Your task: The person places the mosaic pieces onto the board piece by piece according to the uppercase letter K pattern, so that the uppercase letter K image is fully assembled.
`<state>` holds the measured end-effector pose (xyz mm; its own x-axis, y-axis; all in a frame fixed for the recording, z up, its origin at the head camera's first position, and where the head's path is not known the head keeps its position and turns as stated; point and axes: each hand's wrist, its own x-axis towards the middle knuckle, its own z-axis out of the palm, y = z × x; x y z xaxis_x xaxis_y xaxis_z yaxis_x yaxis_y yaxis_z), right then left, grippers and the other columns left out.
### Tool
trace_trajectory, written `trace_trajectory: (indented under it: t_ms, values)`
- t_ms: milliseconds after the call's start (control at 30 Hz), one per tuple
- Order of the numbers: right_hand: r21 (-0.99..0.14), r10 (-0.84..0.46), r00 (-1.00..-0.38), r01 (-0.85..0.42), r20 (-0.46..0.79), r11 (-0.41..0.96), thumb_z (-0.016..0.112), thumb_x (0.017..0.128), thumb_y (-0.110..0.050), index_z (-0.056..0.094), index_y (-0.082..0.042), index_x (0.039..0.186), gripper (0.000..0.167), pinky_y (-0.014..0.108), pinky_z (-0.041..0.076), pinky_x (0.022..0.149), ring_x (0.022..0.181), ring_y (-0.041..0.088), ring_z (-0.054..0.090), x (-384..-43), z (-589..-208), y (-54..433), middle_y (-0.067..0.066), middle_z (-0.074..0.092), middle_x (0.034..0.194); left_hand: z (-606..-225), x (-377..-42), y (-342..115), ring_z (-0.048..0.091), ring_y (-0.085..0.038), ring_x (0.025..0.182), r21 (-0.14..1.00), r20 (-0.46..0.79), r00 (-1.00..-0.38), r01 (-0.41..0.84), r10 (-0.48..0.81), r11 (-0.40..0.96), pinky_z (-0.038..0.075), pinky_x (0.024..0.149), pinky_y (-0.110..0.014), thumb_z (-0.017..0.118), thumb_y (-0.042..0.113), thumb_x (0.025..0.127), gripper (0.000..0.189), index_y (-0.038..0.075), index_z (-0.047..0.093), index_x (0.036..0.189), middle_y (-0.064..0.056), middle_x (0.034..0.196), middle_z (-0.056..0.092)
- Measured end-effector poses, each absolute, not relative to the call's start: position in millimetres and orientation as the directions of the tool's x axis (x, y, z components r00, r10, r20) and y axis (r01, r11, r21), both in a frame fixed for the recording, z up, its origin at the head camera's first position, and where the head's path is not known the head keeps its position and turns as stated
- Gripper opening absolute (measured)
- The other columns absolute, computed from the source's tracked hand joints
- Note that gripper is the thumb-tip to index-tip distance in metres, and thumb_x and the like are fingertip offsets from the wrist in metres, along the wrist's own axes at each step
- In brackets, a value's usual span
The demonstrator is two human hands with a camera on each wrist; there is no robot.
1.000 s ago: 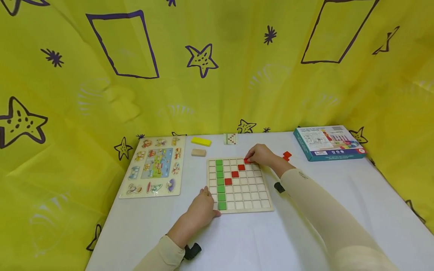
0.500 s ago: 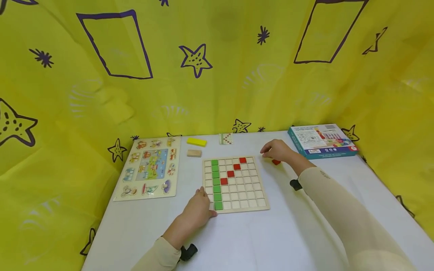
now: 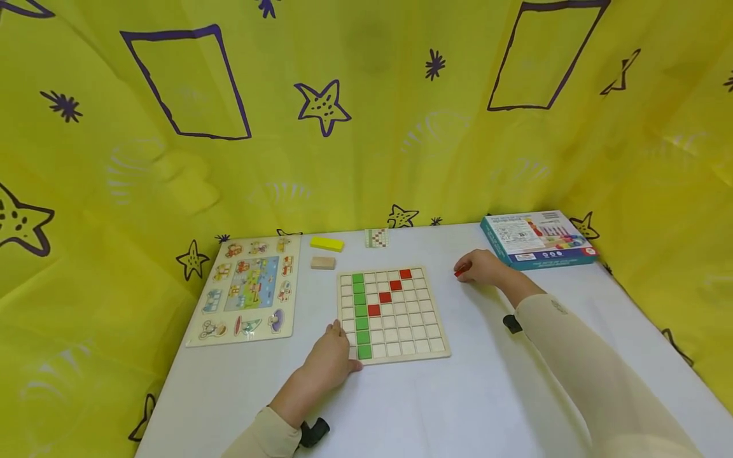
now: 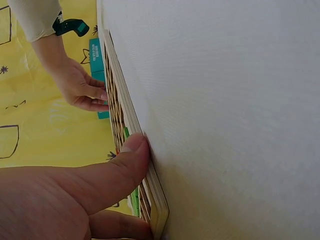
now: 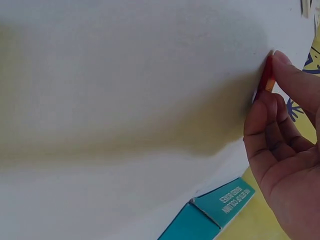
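Note:
In the head view a square wooden grid board (image 3: 407, 315) lies on the table. A column of green tiles (image 3: 360, 311) runs down its left part, and several red tiles (image 3: 385, 297) climb diagonally to the upper right. My left hand (image 3: 326, 362) holds the board's near left corner, with the thumb (image 4: 132, 150) against the front edge in the left wrist view. To the right of the board, my right hand (image 3: 483, 267) pinches a red tile (image 5: 265, 75) between thumb and fingers, tilted on edge at the tabletop. Whether another tile lies beneath that hand is hidden.
A picture puzzle board (image 3: 286, 331) lies at the left. Behind the grid are a yellow block (image 3: 327, 243), a plain wooden block (image 3: 323, 263) and a small pattern card (image 3: 376, 238). A teal box (image 3: 538, 238) sits back right, close to my right hand.
My right hand has left the red tile at the board's top row, moved right, and taken hold of another red tile. My left hand stays at the corner; the head view has shifted slightly.

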<state>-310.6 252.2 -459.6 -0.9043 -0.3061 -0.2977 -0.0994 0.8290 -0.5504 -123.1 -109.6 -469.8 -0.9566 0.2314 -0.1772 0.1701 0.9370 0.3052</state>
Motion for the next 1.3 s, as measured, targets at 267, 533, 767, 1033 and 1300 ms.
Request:
trace_trajectory:
  t_ms: [267, 533, 767, 1033, 1300]
  values:
    - [-0.54, -0.306, -0.919, -0.13, -0.249, 0.831, 0.077, 0.091, -0.014, 0.067, -0.005, 0.099, 0.015, 0.034, 0.048, 0.08, 0.09, 0.026, 0.055, -309, -466, 256, 0.007, 0.062, 0.091, -468, -123, -108, 0.041, -0.046, 0.138, 0.33, -0.186, -0.959, 0.143, 0.213, 0.933, 0.043, 0.107, -0.046, 0.085, 0.03, 0.081, 0.086, -0.021, 0.045, 0.137, -0.034, 0.149, 0.04]
    - [-0.568, -0.33, -0.93, -0.186, -0.161, 0.802, 0.072, 0.092, -0.008, 0.072, -0.004, 0.097, 0.006, 0.035, 0.049, 0.077, 0.089, 0.027, 0.056, -300, -458, 255, 0.009, 0.068, 0.094, -466, -126, -106, 0.041, -0.044, 0.139, 0.288, -0.192, -0.957, 0.158, 0.219, 0.944, 0.043, 0.108, -0.044, 0.084, 0.034, 0.082, 0.086, -0.021, 0.046, 0.137, -0.033, 0.149, 0.041]
    - [-0.629, -0.342, -0.921, -0.155, -0.187, 0.762, 0.072, 0.093, -0.01, 0.074, -0.005, 0.1, 0.008, 0.028, 0.051, 0.072, 0.09, 0.025, 0.058, -296, -453, 228, 0.01, 0.068, 0.099, -467, -125, -108, 0.043, -0.044, 0.137, 0.277, -0.195, -0.956, 0.159, 0.217, 0.948, 0.044, 0.107, -0.043, 0.084, 0.034, 0.082, 0.086, -0.021, 0.047, 0.136, -0.033, 0.148, 0.042]
    - [-0.693, -0.402, -0.895, -0.165, -0.194, 0.702, 0.074, 0.092, -0.01, 0.073, -0.004, 0.102, 0.011, 0.03, 0.053, 0.069, 0.082, 0.019, 0.061, -284, -445, 192, 0.007, 0.07, 0.097, -469, -127, -109, 0.043, -0.045, 0.137, 0.276, -0.188, -0.957, 0.166, 0.223, 0.947, 0.043, 0.107, -0.044, 0.084, 0.035, 0.082, 0.087, -0.021, 0.046, 0.137, -0.034, 0.148, 0.041]
    - [-0.716, -0.485, -0.852, -0.212, -0.198, 0.665, 0.076, 0.091, -0.012, 0.077, -0.009, 0.096, 0.006, 0.032, 0.05, 0.076, 0.089, 0.02, 0.058, -268, -449, 163, 0.003, 0.07, 0.096, -468, -128, -109, 0.043, -0.045, 0.137, 0.281, -0.194, -0.954, 0.168, 0.228, 0.945, 0.043, 0.108, -0.044, 0.084, 0.034, 0.082, 0.086, -0.022, 0.047, 0.136, -0.034, 0.148, 0.041]
